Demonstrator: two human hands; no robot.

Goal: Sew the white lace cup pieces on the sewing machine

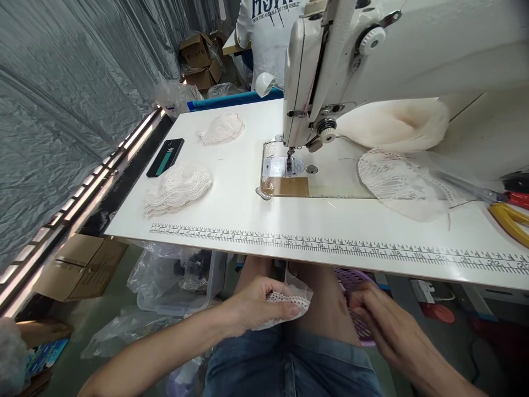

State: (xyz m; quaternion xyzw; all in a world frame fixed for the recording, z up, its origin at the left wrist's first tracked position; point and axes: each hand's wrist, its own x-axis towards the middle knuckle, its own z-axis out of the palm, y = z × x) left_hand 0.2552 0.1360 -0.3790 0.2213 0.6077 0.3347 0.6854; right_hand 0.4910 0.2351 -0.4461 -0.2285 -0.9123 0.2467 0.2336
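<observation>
Above my lap, my left hand (270,303) pinches a piece of white lace fabric (301,302) between thumb and fingers. A sheer layer sticks out past its scalloped edge. My right hand (374,309) is curled closed beside my right knee, in front of a purple basket (357,278). What its fingers hold, if anything, is hidden. A white sewing machine (303,82) stands over the table (231,198), its presser foot (290,160) at the needle plate. A stack of lace pieces (179,187) lies on the left, with a single pale piece (223,129) behind it.
A black phone (165,158) lies near the table's left edge. Lace cloth (407,182) and yellow-handled scissors (510,220) are on the right. A ruler strip (306,242) runs along the front edge. Below stand a plastic bin (215,275) and a cardboard box (80,267). A person (268,44) sits beyond.
</observation>
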